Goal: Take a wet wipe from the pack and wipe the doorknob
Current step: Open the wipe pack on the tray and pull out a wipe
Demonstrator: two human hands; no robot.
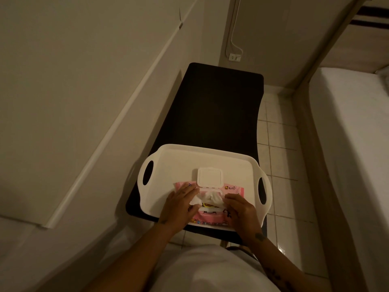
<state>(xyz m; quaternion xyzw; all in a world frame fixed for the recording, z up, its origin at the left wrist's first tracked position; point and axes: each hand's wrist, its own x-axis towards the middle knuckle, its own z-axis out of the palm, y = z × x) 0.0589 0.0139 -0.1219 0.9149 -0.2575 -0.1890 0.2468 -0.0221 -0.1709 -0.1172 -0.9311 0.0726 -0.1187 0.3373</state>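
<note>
Pink wet-wipe pack (212,217) lying flat in a white handled tray (179,159) at six o'clock on a black table (214,106) — low and close, easy for both hands. Flip lid (210,176) thrown back toward twelve o'clock, clear of the opening, with a crumpled white wipe (210,197) bunched up out of the slot. Left hand (179,207) at nine o'clock of the opening, fingers together and laid flat, seemingly over a pulled corner of the wipe; whether pinching it or only pressing, cannot tell. Right hand (240,209) at three o'clock, fingers curled and pressed down on the pack — likely to pin it so the sheet pulls free without lifting the whole pack. No doorknob in view. Judged stage: drawing out the wipe, wiping not yet begun.
</note>
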